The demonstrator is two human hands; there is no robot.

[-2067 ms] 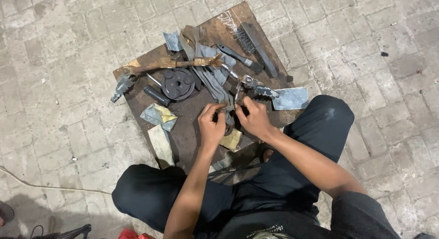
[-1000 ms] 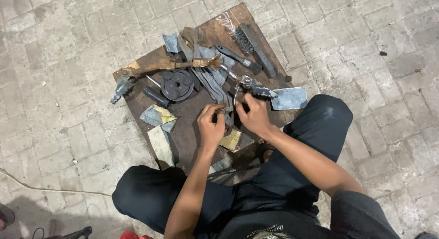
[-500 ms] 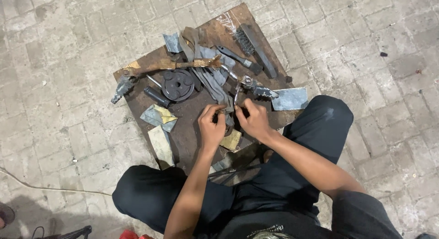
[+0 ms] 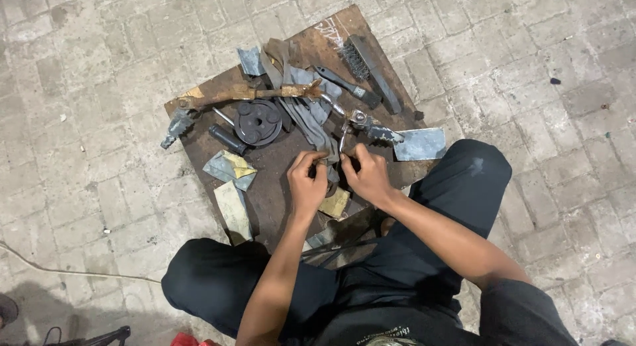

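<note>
I sit on the paved ground over a brown wooden board (image 4: 278, 180). My left hand (image 4: 307, 182) and my right hand (image 4: 366, 175) meet at the board's middle, both pinching a small dark metal part (image 4: 334, 162) between the fingertips. The part is mostly hidden by my fingers. A grey rag (image 4: 301, 107) lies just beyond my hands. A black round disc with holes (image 4: 258, 122) rests left of the rag. A rusty metal lever (image 4: 248, 92) lies across the board's far side.
A wire brush (image 4: 368, 61) and a dark-handled tool (image 4: 344, 84) lie at the board's far right. Sandpaper pieces (image 4: 228, 168) lie at the left, a grey sheet (image 4: 419, 144) at the right. A black cylinder (image 4: 227, 139) sits by the disc. Brick paving (image 4: 99, 187) surrounds the board.
My hands have stayed together at the same spot on the board, with only small finger shifts on the little part. Nothing else on the board moved.
</note>
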